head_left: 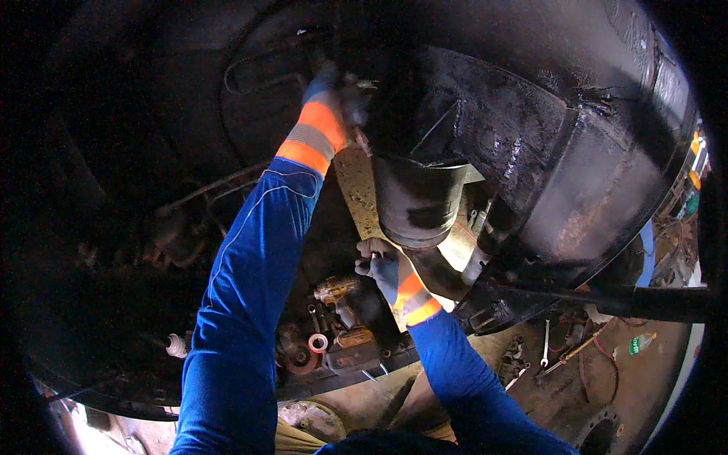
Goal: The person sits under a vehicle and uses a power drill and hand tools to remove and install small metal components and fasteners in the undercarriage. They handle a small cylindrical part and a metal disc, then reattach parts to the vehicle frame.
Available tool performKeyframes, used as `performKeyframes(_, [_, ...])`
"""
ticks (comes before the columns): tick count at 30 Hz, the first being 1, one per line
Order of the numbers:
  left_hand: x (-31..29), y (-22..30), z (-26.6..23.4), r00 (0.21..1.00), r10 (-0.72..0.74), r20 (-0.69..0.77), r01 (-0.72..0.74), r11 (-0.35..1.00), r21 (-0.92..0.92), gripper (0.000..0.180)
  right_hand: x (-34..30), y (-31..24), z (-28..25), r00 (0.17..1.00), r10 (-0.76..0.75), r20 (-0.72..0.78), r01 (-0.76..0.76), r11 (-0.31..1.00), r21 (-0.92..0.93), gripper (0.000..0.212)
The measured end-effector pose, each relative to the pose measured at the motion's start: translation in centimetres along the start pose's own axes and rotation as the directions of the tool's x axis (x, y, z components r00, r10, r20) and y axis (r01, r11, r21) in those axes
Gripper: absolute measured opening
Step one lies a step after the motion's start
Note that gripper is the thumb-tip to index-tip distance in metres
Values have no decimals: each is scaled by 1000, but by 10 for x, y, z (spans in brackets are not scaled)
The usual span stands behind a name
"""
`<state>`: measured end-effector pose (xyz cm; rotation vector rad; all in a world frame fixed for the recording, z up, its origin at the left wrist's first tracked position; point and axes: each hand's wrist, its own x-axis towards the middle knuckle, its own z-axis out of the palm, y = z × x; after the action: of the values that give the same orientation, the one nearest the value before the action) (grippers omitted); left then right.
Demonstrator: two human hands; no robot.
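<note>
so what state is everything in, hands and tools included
left gloved hand: raised, blurred, grip unclear
right gloved hand: fingers curled, grip unclear
yellow-and-black cordless drill: set down, not held
silver metal wrench: lying on the floor
dark cylindrical metal part: upright, partly shadowed

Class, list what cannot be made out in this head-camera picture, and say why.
- Left hand, head view: blur and shadow hide whether it grips anything.
- Right hand, head view: its own back hides whether the palm holds anything.
- Round part, head view: cut off by the lower edge.
</note>
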<state>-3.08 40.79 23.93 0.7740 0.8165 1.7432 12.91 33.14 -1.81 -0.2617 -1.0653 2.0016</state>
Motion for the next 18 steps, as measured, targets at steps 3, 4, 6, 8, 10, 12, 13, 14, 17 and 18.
performKeyframes(3, [-2,-1,5,999,-17,46,19,999,-36,37,-9,-10,-5,976,-217,-5,215,973,-80,32])
performKeyframes(4, [-1,1,-2,999,-17,43,18,999,-40,40,-7,-26,10,970,-241,-20,231,950,-211,32])
performKeyframes(6, [-1,0,-7,1000,-23,3,23,999,-32,43,1,-62,29,968,-246,-60,210,912,-353,29])
performKeyframes(8, [-3,0,7,997,-20,-68,20,1000,3,43,20,-73,34,881,-432,-192,315,840,-442,20])
performKeyframes(10, [-6,4,10,995,18,-95,-16,1000,25,36,36,-83,43,817,-538,-208,427,806,-409,19])
performKeyframes(12, [-5,4,12,992,60,-108,-57,998,35,32,46,-95,56,800,-579,-160,538,809,-238,23])
performKeyframes(13, [-4,2,12,990,82,-111,-79,996,34,31,51,-98,61,792,-592,-148,574,805,-146,25])
performKeyframes(14, [-3,2,11,988,104,-115,-101,994,33,30,56,-98,65,792,-589,-160,589,806,-51,26])
performKeyframes(17, [-3,0,9,998,34,-48,-33,999,21,28,58,-93,80,608,-776,-164,638,602,-480,26])
performKeyframes(18, [-2,-1,11,997,45,-64,-47,999,-20,29,61,-92,82,573,-805,-154,658,564,-499,24])
